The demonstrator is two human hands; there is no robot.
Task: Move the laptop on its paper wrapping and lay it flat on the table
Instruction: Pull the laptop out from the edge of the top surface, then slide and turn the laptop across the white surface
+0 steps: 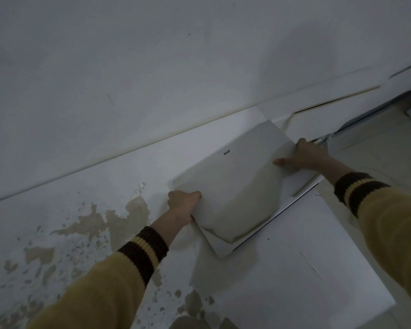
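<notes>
A closed silver laptop [233, 184] with a small dark logo on its lid lies skewed near the wall, right of centre. White paper wrapping [294, 262] spreads under it and toward me. My left hand [183, 205] grips the laptop's near left edge, thumb on the lid. My right hand [301, 155] holds the far right edge, fingers over the lid. Whether the laptop rests flat or is slightly lifted cannot be told.
The white table top [57, 233] has peeled brown patches at the left and front. A pale wall [152, 67] rises straight behind. At the right, a torn paper edge and a grey ledge [356, 119] border the table.
</notes>
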